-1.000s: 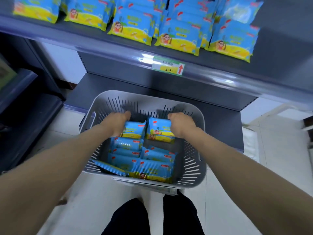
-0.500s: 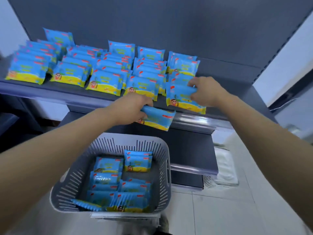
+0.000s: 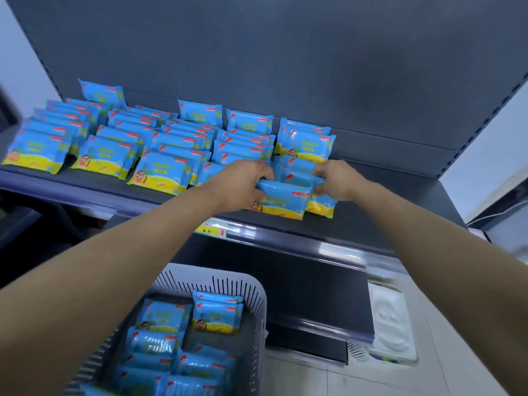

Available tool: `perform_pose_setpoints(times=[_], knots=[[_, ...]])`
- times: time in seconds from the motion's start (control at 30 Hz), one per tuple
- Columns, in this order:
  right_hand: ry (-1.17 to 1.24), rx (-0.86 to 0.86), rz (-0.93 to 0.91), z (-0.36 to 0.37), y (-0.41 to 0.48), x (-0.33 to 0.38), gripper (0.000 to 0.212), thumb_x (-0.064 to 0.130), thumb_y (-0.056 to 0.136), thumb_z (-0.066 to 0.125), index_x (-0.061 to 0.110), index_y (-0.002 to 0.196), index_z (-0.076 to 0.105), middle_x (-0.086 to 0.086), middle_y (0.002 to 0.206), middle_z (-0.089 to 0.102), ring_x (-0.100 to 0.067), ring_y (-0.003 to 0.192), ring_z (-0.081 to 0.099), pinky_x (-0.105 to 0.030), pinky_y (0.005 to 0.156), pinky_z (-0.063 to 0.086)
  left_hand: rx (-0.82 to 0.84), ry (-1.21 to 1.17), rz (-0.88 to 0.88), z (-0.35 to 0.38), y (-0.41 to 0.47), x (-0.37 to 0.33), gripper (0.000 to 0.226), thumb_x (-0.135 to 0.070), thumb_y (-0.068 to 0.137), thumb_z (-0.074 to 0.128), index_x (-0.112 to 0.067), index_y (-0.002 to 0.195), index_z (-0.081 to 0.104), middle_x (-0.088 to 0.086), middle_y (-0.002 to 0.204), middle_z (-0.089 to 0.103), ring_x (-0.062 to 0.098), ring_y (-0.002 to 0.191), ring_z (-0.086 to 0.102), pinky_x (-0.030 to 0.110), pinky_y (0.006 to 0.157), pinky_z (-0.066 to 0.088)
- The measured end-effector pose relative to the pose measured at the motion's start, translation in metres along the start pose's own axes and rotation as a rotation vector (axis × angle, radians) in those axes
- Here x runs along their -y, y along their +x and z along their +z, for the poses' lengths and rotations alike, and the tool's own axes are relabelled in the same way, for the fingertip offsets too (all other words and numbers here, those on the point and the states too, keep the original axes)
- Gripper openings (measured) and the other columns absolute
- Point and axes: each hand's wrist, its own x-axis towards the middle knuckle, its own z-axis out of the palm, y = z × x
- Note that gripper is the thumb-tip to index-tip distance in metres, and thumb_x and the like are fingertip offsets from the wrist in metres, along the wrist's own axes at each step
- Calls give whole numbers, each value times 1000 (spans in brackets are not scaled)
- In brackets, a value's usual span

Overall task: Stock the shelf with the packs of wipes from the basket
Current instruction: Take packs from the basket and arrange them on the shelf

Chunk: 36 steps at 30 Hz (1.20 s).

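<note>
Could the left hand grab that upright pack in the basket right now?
Probably not yet: the left hand grips a pack on the shelf. Once it lets go, nothing covers the upright pack in the open basket.

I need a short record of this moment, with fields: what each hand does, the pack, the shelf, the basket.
left hand: grips the left end of the held pack
right hand: seems to pinch the right end of the same pack
held pack: at the front of the shelf, before the rightmost row
shelf: several rows of stocked packs, one behind another
basket: below the shelf, with spare packs inside
task: not yet finished
</note>
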Motion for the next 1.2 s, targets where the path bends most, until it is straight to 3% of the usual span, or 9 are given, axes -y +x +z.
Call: perform_pose_setpoints(times=[0.13,0.23,0.33,0.43,0.53,0.7,0.9,1.2], knots=[[-3,-26,-18,-1,27,-12,28,21,78,69,1,94,58,-16,95,62,-35,91,57,-38,74,47,13,25,-7,11,26,-4,20,-12,79,69,-16,97,61,-1,88,59,18,78,54,27,64,44],[33,-39,-17,-2,40,-20,29,22,78,70,2,96,60,-17,98,64,-30,84,58,-44,78,50,18,32,-35,19,44,-6,20,-11,79,69,-17,97,62,1,89,59,20,79,56,28,66,45],[124,-72,-9,-4,43,-27,29,22,77,74,5,96,59,-11,91,58,-22,80,50,-39,76,48,39,63,-41,28,61,-6,18,-13,80,69,-16,96,62,2,88,58,20,80,55,27,67,43],[214,-123,-25,-6,42,-35,29,19,81,71,12,106,59,-3,104,55,-22,93,52,-35,83,45,50,158,-28,38,76,-3,35,-19,81,69,-14,115,60,8,112,62,26,103,56,35,87,47],[188,-201,-44,-10,37,-38,26,14,88,61,12,114,59,-8,111,57,-25,101,55,-36,85,46,35,256,-2,46,88,-2,52,-25,84,66,-13,131,48,8,130,53,27,119,47,35,102,36],[103,-298,-74,-15,22,-34,27,16,92,53,12,118,58,-10,116,58,-26,104,55,-39,89,46,-16,425,62,58,97,-3,59,-32,82,65,-15,134,42,6,129,45,25,122,36,35,102,27],[-6,-372,-125,-16,0,-11,33,20,93,51,10,124,55,-9,124,56,-27,117,48,-39,97,38,-101,402,74,52,80,1,60,-32,82,66,-13,134,42,7,133,43,25,126,34,33,105,23],[-41,-625,-261,-20,-45,67,34,19,89,56,6,121,55,-10,124,53,-31,120,42,-38,95,32,-546,379,240,-4,-8,8,44,-17,74,72,-4,114,59,15,113,59,36,107,53,33,93,26]])
